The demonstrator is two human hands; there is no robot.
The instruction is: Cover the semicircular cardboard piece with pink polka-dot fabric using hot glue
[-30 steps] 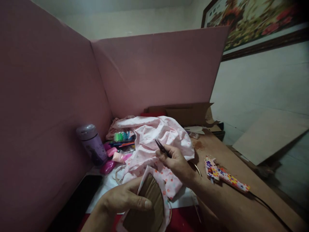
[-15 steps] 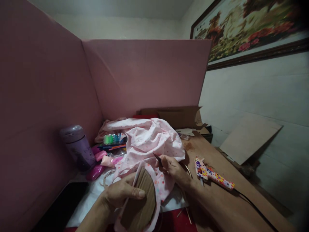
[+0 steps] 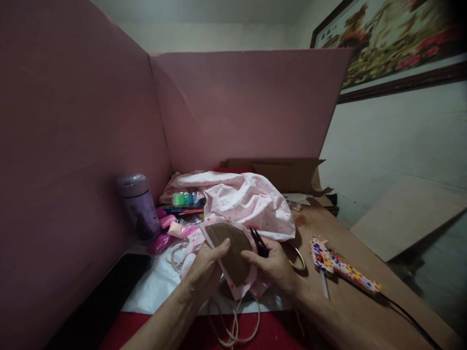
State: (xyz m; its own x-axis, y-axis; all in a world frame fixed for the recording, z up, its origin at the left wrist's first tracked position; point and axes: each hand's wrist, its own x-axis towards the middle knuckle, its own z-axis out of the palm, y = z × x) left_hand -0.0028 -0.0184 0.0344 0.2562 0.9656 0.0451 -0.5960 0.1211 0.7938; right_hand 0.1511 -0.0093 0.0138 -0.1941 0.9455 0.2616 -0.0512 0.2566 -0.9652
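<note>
My left hand [image 3: 209,265] is closed on the left edge of a half-round cardboard piece [image 3: 233,253], its thumb flat on the brown face. White fabric with pink-red dots [image 3: 239,290] lies behind the piece and shows as a margin around it. My right hand [image 3: 275,265] presses its thumb on the cardboard's right side. Small dark scissors [image 3: 258,240] are tucked in that same hand, two pointed blades sticking up and slightly apart. Their handles are hidden by the fingers. Beyond both hands, a large heap of the dotted fabric [image 3: 248,199] is bunched up.
On the right lies a flower-patterned glue gun [image 3: 343,267] with a black cord. A gold-coloured ring [image 3: 299,260] sits beside my right hand. Twine [image 3: 235,325] loops in front. At left stand a purple bottle [image 3: 140,209], pink packets [image 3: 160,243] and a black flat object [image 3: 109,291].
The cardboard piece has moved up and away from me. My right hand, earlier apart with the scissors, now touches its right side. The view has swung slightly left.
</note>
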